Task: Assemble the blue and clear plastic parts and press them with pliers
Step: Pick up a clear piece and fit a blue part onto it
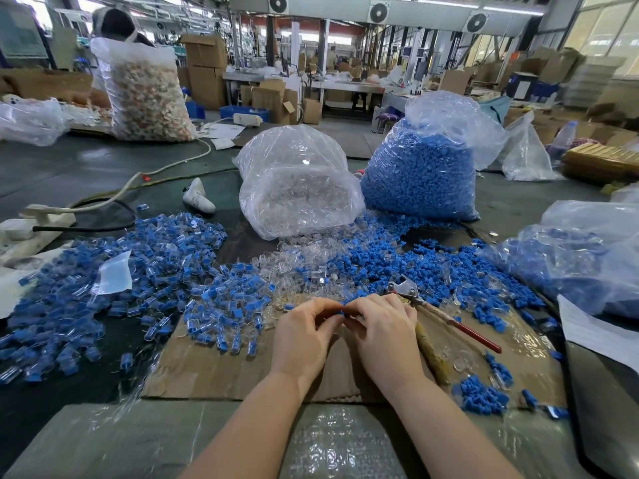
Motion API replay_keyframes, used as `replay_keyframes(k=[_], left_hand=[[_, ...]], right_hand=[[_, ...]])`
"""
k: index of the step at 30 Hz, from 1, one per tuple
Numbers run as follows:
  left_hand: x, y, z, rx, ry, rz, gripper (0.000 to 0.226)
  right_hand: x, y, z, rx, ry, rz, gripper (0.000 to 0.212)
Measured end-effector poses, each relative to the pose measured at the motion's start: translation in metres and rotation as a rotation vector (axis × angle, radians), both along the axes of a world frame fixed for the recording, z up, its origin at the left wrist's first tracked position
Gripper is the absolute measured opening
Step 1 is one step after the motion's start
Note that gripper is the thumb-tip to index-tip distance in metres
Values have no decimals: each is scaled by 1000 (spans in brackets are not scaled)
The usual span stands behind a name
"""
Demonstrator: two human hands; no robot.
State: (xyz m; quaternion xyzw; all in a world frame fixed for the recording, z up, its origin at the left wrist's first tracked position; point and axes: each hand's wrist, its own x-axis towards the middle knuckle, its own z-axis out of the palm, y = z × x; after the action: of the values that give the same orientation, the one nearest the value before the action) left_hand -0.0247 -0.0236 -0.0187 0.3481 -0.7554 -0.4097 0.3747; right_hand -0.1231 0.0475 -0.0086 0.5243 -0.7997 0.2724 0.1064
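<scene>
Your left hand (304, 331) and right hand (382, 326) meet over the cardboard sheet (242, 371), fingertips curled in and pinching 1 small blue part (340, 312) between them. Whether a clear part is already seated on it you cannot tell; the fingers hide it.

Judged from how things lie, you are in the fitting step of 1 more piece, with pressing not yet done: the pliers (425, 305) lie on the cardboard just beside your right hand, jaws pointing away from you, red handle out to the right, and neither hand is on them.

A good deal looks done. The big heap of assembled blue-and-clear pieces (114, 288) spreads across the left side of the table. A lot also looks left: loose blue parts (449, 271) and loose clear parts (294, 267) lie scattered beyond your hands, and behind them stand a bag of clear parts (297, 188) and a fuller bag of blue parts (422, 167). Another bag with blue pieces (581, 257) sits at the right.

The surface is a dark green table (69, 174) with the cardboard laid over it and bubble wrap (332, 444) nearest you. A white power strip (34, 223) with its cables lies at the left. The room is a factory hall with cardboard boxes, workbenches and fans up high; another person sits behind a sack at the far left.
</scene>
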Motion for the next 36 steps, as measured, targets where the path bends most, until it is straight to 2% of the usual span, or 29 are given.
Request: replay_keyframes(k=[4,8,12,15,20,22,25,30,36], left_hand=[[-2,-1,-1,-10,-47,64,14],[-2,-1,-1,-90,-129,63,15],[-2,-1,-1,-106,-141,55,18],[-2,-1,0,-116,-105,51,20],[0,3,1,-63,-43,64,18],[1,3,1,-11,-8,105,17],[2,1,1,53,28,132,21],[2,-3,-1,0,-5,135,19],[2,-3,-1,5,-53,82,25]], right_hand=[[-2,-2,-2,-21,10,-64,18],[-6,-6,-2,116,100,-97,26],[-10,-6,2,134,179,-112,16],[-11,-4,6,69,229,-117,10],[-4,-5,13,5,319,46,13],[-2,-6,16,12,273,64,11],[-3,-8,14,99,198,30,22],[-1,-8,1,236,192,66,24],[-5,-2,-7,132,57,47,14]])
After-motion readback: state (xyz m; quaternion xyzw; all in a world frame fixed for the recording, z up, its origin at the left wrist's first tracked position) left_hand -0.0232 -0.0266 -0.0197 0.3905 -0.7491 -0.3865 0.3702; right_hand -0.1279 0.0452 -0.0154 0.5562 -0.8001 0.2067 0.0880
